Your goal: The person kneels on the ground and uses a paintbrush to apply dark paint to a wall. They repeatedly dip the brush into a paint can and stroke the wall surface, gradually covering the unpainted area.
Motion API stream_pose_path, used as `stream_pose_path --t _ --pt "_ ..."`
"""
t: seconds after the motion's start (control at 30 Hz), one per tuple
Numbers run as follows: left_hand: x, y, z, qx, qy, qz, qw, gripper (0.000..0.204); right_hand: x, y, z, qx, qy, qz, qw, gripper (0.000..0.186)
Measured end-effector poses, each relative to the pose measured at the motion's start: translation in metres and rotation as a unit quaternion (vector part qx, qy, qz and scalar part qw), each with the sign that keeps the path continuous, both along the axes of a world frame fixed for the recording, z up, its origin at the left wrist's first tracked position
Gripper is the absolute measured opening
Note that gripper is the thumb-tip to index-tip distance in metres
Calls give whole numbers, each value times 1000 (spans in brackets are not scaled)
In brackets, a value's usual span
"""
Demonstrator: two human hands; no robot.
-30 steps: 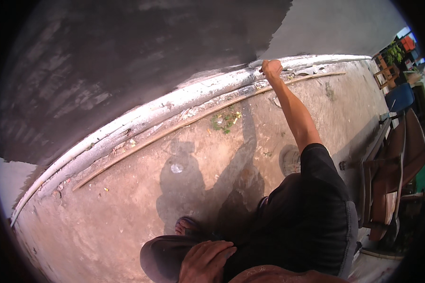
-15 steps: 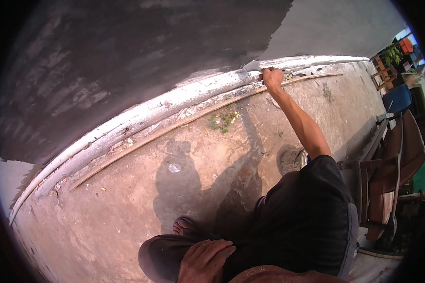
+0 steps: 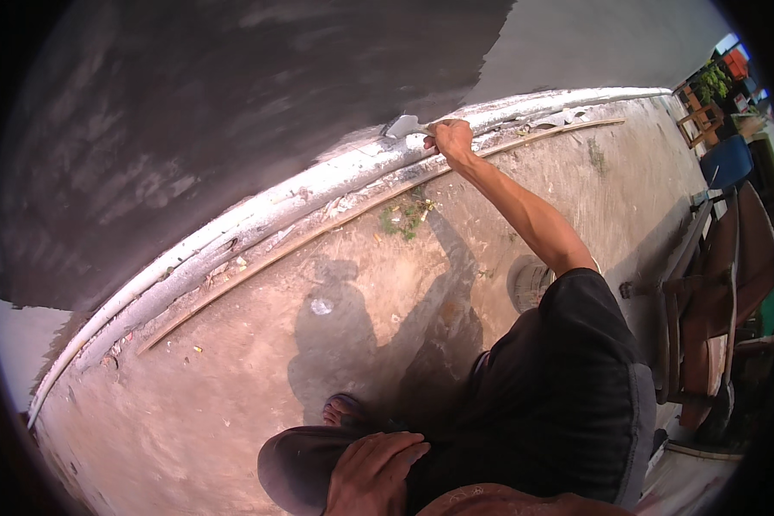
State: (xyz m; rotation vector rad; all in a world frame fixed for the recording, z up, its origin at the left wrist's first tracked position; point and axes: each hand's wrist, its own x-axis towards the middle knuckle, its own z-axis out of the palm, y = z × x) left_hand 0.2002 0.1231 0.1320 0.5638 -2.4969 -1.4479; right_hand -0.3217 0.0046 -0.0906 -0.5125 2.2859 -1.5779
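At the bottom edge of the view, the left hand (image 3: 374,469) lies flat with loose, empty fingers on a dark-clad knee (image 3: 297,464), above a sandalled foot (image 3: 344,411) on the dusty concrete floor (image 3: 232,387). Farther out, the right hand (image 3: 451,138) has its grip closed around the handle of a scraper (image 3: 404,126). The pale blade touches the white-streaked base strip (image 3: 258,219) where the floor meets the dark grey wall (image 3: 232,103).

A single fisheye view from the person's head looks steeply down over the bent knee at the concrete floor (image 3: 258,387), reaching forward to the nearby dark wall (image 3: 232,112).
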Motion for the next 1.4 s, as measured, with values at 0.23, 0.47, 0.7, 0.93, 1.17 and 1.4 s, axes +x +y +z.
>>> stream_pose_path --t 0.23,0.47,0.7,0.93,1.17,1.4 --pt "3 -6 0 -35 -25 10 999 36 45 159 101 -35 -16 17 999 19" --pt "-6 -17 -24 -7 -41 -16 999 44 86 373 171 163 128 -103 973 27" --pt "-22 -14 -25 -17 -62 -49 997 42 94 457 118 384 261 -106 879 22" --pt "-31 -2 -32 -95 -21 -34 995 49 60 469 25 442 268 -56 855 18" --pt "-52 -6 -23 -73 -99 4 992 48 73 468 42 425 289 -48 856 21" --pt "-52 -19 -31 -22 -115 20 993 43 91 477 74 383 430 -38 817 13"
